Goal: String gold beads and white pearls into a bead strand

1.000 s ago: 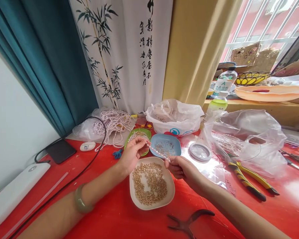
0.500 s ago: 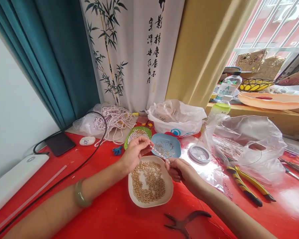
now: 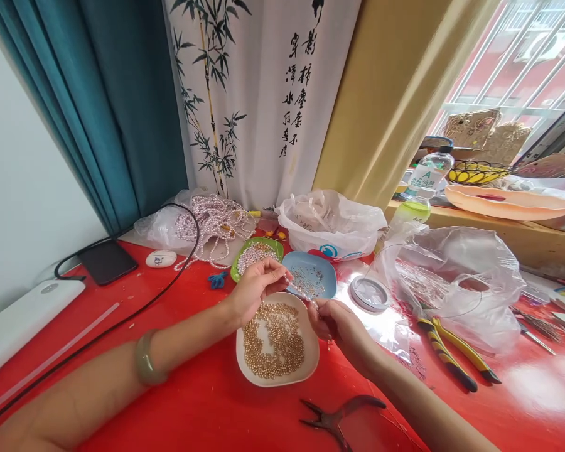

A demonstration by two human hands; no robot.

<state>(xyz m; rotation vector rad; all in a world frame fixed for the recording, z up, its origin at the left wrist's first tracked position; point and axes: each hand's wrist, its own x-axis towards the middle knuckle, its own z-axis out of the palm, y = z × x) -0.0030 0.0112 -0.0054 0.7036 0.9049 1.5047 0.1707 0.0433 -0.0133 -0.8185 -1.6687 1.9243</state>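
Over a red table [image 3: 202,408], by a cream dish [image 3: 279,381], the left hand [image 3: 254,289] and right hand [image 3: 341,323] each pinch a strand [image 3: 300,292] stretched between them. The step appears to be handling it taut; the next move likely calls for light, even tension. The strand looks slim, pale pink, beaded, slanting.

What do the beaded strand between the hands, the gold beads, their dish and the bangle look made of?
Beaded strand: perhaps plastic or glass; pinkish and shiny, too small to settle.
Gold beads: metal or metallic-coated plastic; bright golden glints.
Dish: probably smooth plastic; thin, even, pale wall.
Bangle: likely polished stone, possibly glass; grey-green with a soft sheen.
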